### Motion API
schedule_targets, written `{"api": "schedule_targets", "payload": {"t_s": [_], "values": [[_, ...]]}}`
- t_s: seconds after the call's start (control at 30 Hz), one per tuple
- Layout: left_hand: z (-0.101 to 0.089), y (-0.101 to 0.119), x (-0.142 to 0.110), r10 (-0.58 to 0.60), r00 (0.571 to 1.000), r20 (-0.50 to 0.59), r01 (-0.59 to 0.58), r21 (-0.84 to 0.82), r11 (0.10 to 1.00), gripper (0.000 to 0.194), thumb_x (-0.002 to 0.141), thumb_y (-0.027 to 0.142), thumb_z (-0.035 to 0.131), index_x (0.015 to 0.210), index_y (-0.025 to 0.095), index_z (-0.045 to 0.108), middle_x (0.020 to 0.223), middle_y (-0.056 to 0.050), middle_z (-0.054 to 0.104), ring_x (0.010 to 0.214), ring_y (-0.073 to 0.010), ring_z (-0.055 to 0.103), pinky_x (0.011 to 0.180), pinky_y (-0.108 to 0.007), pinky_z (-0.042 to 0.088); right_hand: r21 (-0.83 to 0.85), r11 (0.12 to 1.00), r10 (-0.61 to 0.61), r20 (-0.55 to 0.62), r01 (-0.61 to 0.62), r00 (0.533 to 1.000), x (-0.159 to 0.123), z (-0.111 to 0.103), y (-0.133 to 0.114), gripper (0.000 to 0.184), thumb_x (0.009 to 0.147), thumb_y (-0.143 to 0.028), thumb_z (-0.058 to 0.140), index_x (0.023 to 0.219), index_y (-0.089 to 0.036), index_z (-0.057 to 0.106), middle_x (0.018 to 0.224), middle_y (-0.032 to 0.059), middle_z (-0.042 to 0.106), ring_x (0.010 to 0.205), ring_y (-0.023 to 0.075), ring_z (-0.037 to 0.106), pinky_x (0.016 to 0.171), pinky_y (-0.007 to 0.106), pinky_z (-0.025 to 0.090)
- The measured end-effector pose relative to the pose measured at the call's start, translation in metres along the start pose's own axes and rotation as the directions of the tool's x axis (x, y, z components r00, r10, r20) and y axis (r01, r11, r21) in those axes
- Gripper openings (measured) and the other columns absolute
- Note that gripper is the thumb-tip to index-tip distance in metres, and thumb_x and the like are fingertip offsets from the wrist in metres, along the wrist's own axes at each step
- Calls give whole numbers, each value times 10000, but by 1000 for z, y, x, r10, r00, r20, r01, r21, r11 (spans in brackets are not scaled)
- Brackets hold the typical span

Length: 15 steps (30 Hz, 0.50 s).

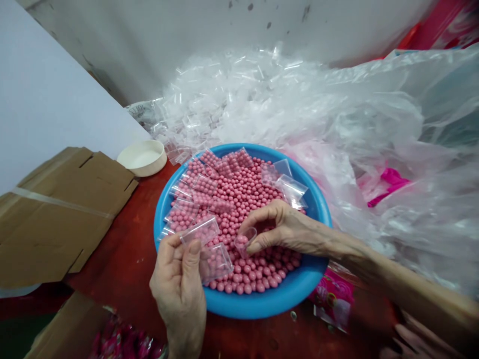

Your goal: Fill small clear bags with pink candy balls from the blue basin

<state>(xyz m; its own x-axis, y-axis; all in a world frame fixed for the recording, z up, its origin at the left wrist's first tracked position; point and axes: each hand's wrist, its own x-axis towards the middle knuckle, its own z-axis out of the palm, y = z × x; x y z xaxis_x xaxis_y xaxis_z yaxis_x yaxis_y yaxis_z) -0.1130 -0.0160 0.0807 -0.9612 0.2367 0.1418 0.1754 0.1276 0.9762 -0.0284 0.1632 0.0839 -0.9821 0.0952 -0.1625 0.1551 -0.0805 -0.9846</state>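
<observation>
A blue basin (247, 310) full of round pink balls (258, 279) sits in front of me. My left hand (181, 291), at its near left rim, pinches a small clear plastic case (219, 262) whose lid stands open. Over the balls, my right hand (286, 227) grips a little clear cup (242, 244) between thumb and fingers, with at least one pink ball in it. Ball-filled clear cases (205, 184) lie along the basin's left and far side. Other clear cases (294, 188) rest at the far right, without visible balls inside.
Behind the basin rises a heap of clear plastic cases (224, 94), with crumpled plastic bags (374, 114) to the right. A white bowl (144, 155) and brown cardboard (63, 214) are at left. One pink packet (333, 299) lies under my right forearm; pink packets (125, 341) fill a lower-left box.
</observation>
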Motion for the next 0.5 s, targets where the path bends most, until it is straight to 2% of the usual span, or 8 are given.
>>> {"api": "schedule_targets", "payload": {"t_s": [0.1,0.17,0.23,0.27,0.33,0.43,0.47,0.5], "values": [[1,1,1,22,1000,0,-22,20,1000,232,763,381,656,832,174,580,598,39,625,487,-71,592,469,-120,508,-3,1000,-21,-23,21,1000,-1,1,2,125,696,-181,747,815,-156,719,716,-29,670,658,96,589,630,203,451],[1,1,1,17,1000,7,-17,28,999,222,769,376,652,833,177,579,587,47,613,474,-60,572,475,-112,502,-129,990,-65,-15,63,998,-2,2,2,128,719,-197,740,836,-151,717,703,-24,667,643,104,585,602,207,439],[0,0,0,16,1000,11,-16,35,999,221,770,379,651,831,178,583,576,49,604,468,-57,560,472,-110,496,-350,924,-168,-2,156,986,-2,2,-1,95,780,-192,689,859,-140,702,742,0,672,687,127,593,632,233,440],[0,0,0,14,1000,10,-15,36,999,223,768,380,653,831,178,585,579,46,607,472,-61,564,470,-113,497,-494,844,-238,4,209,971,-3,2,-4,69,821,-170,638,852,-135,689,766,14,667,717,137,588,660,252,437],[0,-1,0,8,1000,8,-8,27,1000,228,765,382,657,839,178,585,599,36,623,488,-76,580,462,-127,500,-774,578,-320,77,259,944,-4,5,-9,115,858,-115,548,815,-129,654,810,46,648,752,163,553,706,299,424],[0,-2,-1,-7,1000,6,7,9,1000,231,765,380,657,855,180,582,618,31,626,488,-83,578,448,-139,496,-968,93,-183,215,234,959,-2,19,-11,182,826,-66,515,707,-150,623,787,83,632,716,202,497,688,352,415],[0,-1,-1,-6,1000,6,6,11,1000,229,766,379,655,854,180,582,612,34,620,482,-78,570,448,-135,492,-972,-17,-121,237,236,964,-1,25,-9,195,812,-54,520,684,-158,623,765,88,629,703,210,488,668,357,417],[0,-1,0,-6,1000,3,5,21,1000,226,766,376,656,852,180,582,612,35,619,487,-74,569,457,-129,491,-963,-83,-78,261,255,962,0,32,-7,208,800,-43,521,666,-164,624,739,87,624,686,212,482,649,358,418]]}}
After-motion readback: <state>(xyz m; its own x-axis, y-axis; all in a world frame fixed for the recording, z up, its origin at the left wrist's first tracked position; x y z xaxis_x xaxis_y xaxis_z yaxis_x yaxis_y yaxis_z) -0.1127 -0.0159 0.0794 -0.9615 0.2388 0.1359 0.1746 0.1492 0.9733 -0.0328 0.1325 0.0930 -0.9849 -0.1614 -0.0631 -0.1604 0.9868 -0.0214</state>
